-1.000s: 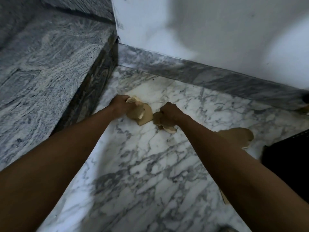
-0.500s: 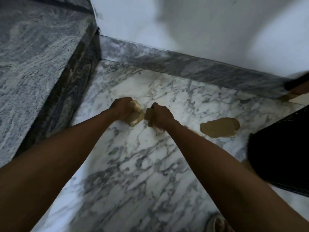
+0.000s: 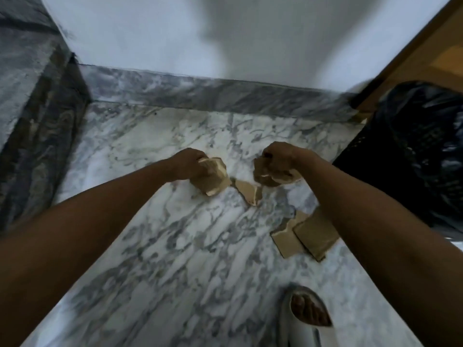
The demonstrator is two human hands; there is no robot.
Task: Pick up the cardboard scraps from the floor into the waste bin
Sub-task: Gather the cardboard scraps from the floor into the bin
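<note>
**A:** What's different from a second ago?

**B:** Both fists were down together on the white grey-veined marble floor (image 3: 175,246), almost knuckle to knuckle. Now they've lifted and drawn apart. The left hand (image 3: 190,165) is clenched round a crumpled wad of tan cardboard scraps (image 3: 213,181), and the right hand (image 3: 278,161) grips its own bunched brown cardboard pieces (image 3: 269,177) — each fist is full.

**A:** And the bin?

**B:** The view has swung right, so the black mesh waste bin with its glossy black liner (image 3: 411,156) now fills the right edge, just beside the right forearm. My guess is that the carry has begun and the drop comes next.

**A:** So the floor is done?

**B:** No. A small torn tan cardboard shard (image 3: 248,192) lies on the marble between the two fists, and two flat brown cardboard rectangles (image 3: 305,236), overlapping, sit near the bin's foot, partly under the right arm. At least one more trip, I'd judge.

**A:** Anything to read — print on the cardboard, a label on the bin?

**B:** None that I can make out. The scraps look plain, and the frame is blurred. Otherwise there's the grey stone skirting (image 3: 213,93) under the pale wall, and a bare foot in a white slipper (image 3: 308,314) at the bottom.
</note>
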